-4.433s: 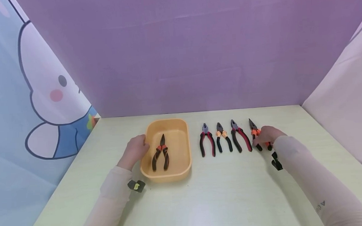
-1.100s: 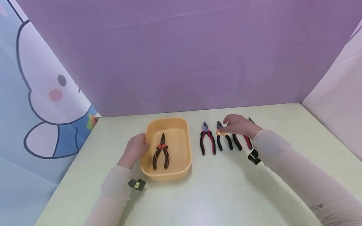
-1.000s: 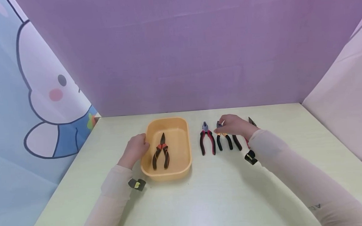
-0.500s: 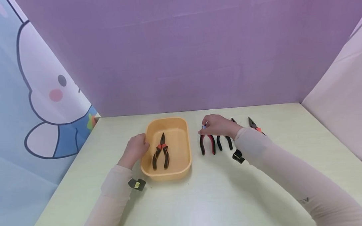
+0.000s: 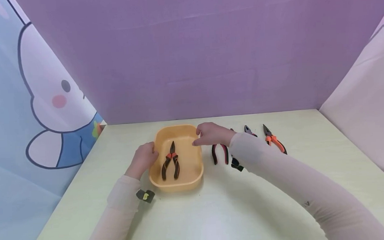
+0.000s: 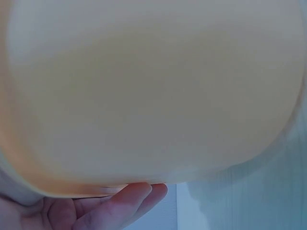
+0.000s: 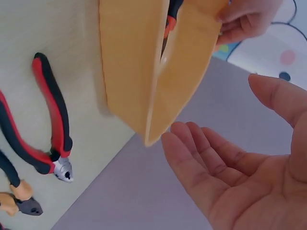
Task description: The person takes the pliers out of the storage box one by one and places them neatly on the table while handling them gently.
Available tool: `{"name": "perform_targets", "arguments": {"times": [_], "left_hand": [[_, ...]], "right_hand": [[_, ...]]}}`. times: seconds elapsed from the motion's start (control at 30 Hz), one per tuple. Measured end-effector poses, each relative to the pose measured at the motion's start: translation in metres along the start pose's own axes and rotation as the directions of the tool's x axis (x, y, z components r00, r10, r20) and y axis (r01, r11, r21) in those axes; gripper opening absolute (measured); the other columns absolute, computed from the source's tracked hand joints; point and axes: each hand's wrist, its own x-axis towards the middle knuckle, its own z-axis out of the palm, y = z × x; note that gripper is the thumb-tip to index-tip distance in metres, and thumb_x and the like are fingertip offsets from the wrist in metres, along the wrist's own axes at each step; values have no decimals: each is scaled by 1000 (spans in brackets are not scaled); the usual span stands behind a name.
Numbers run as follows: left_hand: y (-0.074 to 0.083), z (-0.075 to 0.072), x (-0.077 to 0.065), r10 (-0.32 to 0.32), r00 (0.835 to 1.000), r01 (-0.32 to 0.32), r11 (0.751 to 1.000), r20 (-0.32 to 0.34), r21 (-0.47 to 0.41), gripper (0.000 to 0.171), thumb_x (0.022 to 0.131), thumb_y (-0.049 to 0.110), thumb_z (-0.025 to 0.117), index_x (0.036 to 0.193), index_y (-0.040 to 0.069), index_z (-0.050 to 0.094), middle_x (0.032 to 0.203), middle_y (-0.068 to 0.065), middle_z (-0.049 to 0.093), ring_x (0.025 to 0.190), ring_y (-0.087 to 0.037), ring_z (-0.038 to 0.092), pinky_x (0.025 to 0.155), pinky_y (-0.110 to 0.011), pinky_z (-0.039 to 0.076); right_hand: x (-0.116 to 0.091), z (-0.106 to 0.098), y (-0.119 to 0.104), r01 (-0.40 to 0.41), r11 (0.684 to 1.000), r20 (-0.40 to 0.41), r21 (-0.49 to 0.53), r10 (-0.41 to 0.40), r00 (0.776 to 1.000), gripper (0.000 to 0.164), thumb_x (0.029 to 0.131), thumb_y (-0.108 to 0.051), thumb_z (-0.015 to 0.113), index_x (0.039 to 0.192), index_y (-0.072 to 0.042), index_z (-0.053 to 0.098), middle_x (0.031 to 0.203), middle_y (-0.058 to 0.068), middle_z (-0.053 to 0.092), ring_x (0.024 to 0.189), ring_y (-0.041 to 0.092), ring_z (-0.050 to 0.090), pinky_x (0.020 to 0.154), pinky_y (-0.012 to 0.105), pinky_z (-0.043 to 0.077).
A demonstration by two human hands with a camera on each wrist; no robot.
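My left hand (image 5: 143, 160) holds a yellow-orange plastic tray (image 5: 192, 169) by its left rim; in the left wrist view, its fingers (image 6: 120, 206) lie along the tray's edge. Inside the tray lies a pair of long-nose pliers (image 5: 170, 157) with black and orange handles. Over the tray's far right rim is my right hand (image 5: 213, 133), thumb and fingers spread with nothing between them. In the right wrist view its fingertips come right up to the tray's corner. Beside the tray, red-and-black pliers (image 7: 56, 115) lie on the table, their head hidden by my right hand in the head view.
More pliers lie in a row to the right: a pair with light orange and black handles (image 7: 20, 195), another pair (image 5: 248, 129) mostly behind my right sleeve, and orange-handled long-nose pliers (image 5: 276, 143). A purple backdrop (image 5: 183, 63) stands behind the table.
My right hand has moved left from the orange-handled long-nose pliers, passing over the row of pliers to the tray's right rim. The pliers and my left hand on the tray stay in place.
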Motion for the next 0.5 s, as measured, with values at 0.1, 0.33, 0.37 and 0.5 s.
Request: {"name": "perform_targets", "arguments": {"times": [0.1, 0.33, 0.37, 0.5], "left_hand": [[1, 0, 0, 0, 1000, 0, 1000, -2, 1, 6, 87, 2, 47, 82, 1, 50, 69, -9, 50, 61, -20, 50, 51, -27, 44], [-2, 0, 1, 22, 1000, -22, 1000, -11, -1, 6, 86, 2, 48, 81, 0, 50, 69, -10, 51, 60, -20, 51, 50, -27, 44], [-2, 1, 1, 23, 1000, -23, 1000, -12, 0, 6, 86, 2, 48, 81, 1, 50, 69, -10, 51, 60, -20, 51, 50, -27, 44], [-3, 1, 2, 23, 1000, -24, 1000, -11, -8, 6, 86, 2, 48, 81, 1, 50, 69, -10, 51, 59, -20, 50, 50, -27, 43]], "right_hand": [[5, 4, -8, 5, 1000, 26, -15, -4, 1000, 50, 87, -31, 64, 124, 0, 51, 117, 10, 57, 104, 21, 55, 89, 37, 46], [21, 14, -20, 8, 997, 50, -72, -4, 999, 37, 87, -30, 64, 109, -2, 55, 106, 7, 58, 94, 18, 54, 83, 33, 46], [23, 15, -21, 13, 996, 50, -84, -8, 999, 31, 87, -30, 64, 101, -4, 55, 96, 4, 56, 85, 16, 52, 76, 30, 45], [33, 22, -27, 34, 992, 67, -122, -26, 997, 37, 86, -28, 64, 64, -12, 39, 60, -4, 33, 53, 10, 29, 53, 24, 29]]}}
